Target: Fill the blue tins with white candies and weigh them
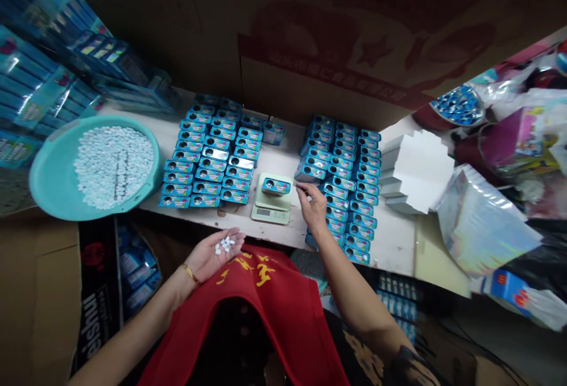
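Observation:
My left hand [204, 263] lies palm up at the front edge of the table, its fingers stretched out, with several small white tablets [225, 245] resting in it. Thumb and fingers of my right hand [314, 210] are pinched together just right of a small blue box [276, 186]; what they hold, if anything, is too small to make out. That box stands on a pale green kitchen scale [271, 216], a dark round hole in its top. At the far left, a turquoise basin [48, 188] holds a heap of white tablets [113, 164].
Rows of blue boxes [206, 174] stand left of the scale, with more rows [349, 197] to its right. Folded white card [416, 164] and shiny silver sheets [485, 220] lie further right. A large brown carton [310, 37] closes off the back. Blue packs [39, 90] are stacked left.

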`<state>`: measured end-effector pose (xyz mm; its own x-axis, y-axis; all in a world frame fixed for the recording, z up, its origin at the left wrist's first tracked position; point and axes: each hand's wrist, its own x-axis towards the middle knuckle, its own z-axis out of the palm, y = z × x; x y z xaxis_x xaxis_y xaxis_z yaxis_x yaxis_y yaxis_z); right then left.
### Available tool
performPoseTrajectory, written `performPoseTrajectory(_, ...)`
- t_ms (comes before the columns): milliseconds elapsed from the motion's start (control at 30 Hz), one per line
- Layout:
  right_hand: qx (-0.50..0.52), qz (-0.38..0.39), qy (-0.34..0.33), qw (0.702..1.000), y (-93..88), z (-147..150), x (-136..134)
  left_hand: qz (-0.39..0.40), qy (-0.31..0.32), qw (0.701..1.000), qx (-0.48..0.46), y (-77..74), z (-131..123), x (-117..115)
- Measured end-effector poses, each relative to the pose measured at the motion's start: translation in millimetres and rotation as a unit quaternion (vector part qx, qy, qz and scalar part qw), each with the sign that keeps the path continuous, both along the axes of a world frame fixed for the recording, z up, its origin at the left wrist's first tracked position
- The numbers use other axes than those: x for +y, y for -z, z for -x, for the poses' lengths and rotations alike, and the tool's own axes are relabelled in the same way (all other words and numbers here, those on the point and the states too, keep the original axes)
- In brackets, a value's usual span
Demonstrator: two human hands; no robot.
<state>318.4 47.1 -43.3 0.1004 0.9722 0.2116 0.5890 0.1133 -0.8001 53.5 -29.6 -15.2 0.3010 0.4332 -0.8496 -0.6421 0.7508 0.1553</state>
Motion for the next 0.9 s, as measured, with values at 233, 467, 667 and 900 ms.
performPoseTrajectory(233,-0.130,0.035,-0.093,0.987,2.4,-1,0,0.006,0.010,1.000,-0.007,-2.0,-3,9)
performPoseTrajectory(467,-0.185,0.074,-0.141,0.970,0.2,14,17,0.017,0.000,1.000,0.007,-5.0,0,19)
performPoseTrajectory(667,-0.180,0.038,-0.112,0.977,8.5,16,71,0.012,-0.030,0.999,0.013,-5.0,13,19)
performPoseTrajectory(900,-0.171,0.048,-0.040,0.983,31.4,35,166,0.035,-0.063,0.996,0.055,-18.4,15,14)
